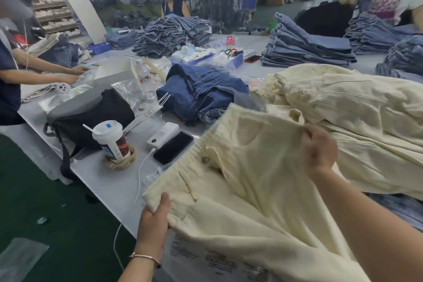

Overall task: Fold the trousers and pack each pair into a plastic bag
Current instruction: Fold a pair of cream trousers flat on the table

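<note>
One head-worn view here, wide-angle, looking forward and down from the near edge of the long pale grey worktop (109,186). It sits very close over the hands, left hand (158,213) low in frame, right hand (319,149) right of centre. It tilts, taking in green floor (45,190) at left and far seated workers.

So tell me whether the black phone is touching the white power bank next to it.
Touching. In the head view the black phone lies along the white power bank on the table, their long edges meeting with no gap visible between them.
</note>
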A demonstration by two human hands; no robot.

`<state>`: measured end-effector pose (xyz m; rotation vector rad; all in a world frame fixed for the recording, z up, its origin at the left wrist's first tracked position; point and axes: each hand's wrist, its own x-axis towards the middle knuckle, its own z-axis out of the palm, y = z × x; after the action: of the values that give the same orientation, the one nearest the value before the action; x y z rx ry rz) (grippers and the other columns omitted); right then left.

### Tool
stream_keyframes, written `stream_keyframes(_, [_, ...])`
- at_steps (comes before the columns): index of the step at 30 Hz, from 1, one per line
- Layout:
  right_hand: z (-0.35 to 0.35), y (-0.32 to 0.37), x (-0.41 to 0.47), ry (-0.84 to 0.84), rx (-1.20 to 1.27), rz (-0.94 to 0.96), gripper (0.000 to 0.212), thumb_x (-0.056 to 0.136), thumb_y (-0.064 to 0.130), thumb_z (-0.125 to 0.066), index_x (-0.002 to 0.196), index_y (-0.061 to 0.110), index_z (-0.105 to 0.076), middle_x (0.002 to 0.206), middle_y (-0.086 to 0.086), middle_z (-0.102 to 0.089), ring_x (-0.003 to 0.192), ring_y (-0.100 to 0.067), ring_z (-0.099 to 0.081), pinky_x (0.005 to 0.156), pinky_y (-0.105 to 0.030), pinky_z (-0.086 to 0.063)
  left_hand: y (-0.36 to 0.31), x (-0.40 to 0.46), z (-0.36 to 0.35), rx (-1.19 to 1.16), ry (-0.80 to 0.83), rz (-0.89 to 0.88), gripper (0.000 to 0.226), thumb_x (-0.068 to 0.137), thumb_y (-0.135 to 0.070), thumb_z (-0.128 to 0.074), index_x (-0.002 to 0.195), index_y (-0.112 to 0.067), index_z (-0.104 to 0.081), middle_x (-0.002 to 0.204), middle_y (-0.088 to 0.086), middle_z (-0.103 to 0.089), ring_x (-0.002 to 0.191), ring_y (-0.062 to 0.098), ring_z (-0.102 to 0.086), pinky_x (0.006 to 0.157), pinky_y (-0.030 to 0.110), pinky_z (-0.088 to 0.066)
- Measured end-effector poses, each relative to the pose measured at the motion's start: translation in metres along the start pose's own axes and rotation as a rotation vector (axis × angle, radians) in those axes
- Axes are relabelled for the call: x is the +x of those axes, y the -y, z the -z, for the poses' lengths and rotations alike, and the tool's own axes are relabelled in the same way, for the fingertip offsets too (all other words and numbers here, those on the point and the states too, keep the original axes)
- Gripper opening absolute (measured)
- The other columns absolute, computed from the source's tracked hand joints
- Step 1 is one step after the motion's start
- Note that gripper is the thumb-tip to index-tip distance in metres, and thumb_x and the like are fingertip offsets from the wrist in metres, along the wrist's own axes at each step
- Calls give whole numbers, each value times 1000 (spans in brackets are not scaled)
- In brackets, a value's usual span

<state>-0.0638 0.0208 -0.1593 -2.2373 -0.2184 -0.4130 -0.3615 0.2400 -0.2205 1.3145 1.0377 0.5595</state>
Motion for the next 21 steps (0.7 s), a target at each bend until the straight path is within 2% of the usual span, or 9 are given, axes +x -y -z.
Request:
stream_keyframes(4, [3,17,36,-61,-55,125,28,93,27,-50,107,21,-73,104,-15,-67,99,-37,-58,74,-36,-40,6,13,3,37,-93,72,27,90,-46,-59,90,-20,-67,91,7,-73,87,29,-68,84,48,-55])
stream_keyframes(8, [-24,18,28,208,-111,147,26,92,17,-55,110,23,-73,114,-11,-67,106,-35,-58,81,-35,-43,10,16,9,30,-195,79,25,90,-35,-62,88,-10,-67,77,9,-69,70,29,-65,59,34,-52])
stream_keyframes(10, [-35,10,16,269,-151,119,28,91,17,-54,110,26,-72,116,-10,-68,106,-34,-58,84,-35,-42,14,14,17,35,-245,48,21,88,-32,-66,84,-11,-68,69,1,-70,62,19,-64,46,25,-46])
stream_keyframes(11, [-39,6,11,281,-172,116,29,91,17,-53,110,27,-72,116,-9,-68,105,-34,-57,80,-34,-40,16,12,20,24,-247,41,19,87,-30,-67,82,-12,-69,65,-3,-70,59,15,-64,43,22,-43])
stream_keyframes(13, [-44,0,4,303,-265,141,30,93,19,-49,112,28,-71,112,-9,-66,104,-33,-56,72,-32,-33,18,10,24,-58,-180,45,13,85,-24,-70,83,-11,-71,68,-2,-73,64,17,-69,50,25,-48])
stream_keyframes(14, [-46,-2,2,316,-354,177,33,93,21,-47,119,29,-66,112,-8,-63,106,-33,-54,75,-34,-34,16,9,25,-118,-125,67,9,84,-18,-70,86,-10,-72,76,2,-75,71,22,-72,59,30,-52])
stream_keyframes(17, [-50,-4,-6,480,-558,225,64,90,34,-53,148,38,-26,137,-8,-45,130,-33,-39,99,-48,-35,9,10,21,-281,44,147,24,77,0,-63,100,-1,-70,98,18,-73,91,35,-69,87,47,-51])
stream_keyframes(19, [-51,-10,-15,661,-554,212,80,83,43,-65,148,39,-18,145,-6,-35,133,-33,-36,99,-49,-39,7,6,19,-372,144,205,30,69,8,-53,95,5,-70,101,24,-70,91,38,-68,89,50,-51])
stream_keyframes(21, [-50,-19,-30,764,-633,277,71,81,48,-66,142,38,-30,138,-4,-43,121,-30,-49,91,-41,-44,9,2,22,-501,245,227,34,63,7,-41,77,5,-73,88,24,-71,78,37,-70,77,46,-57])
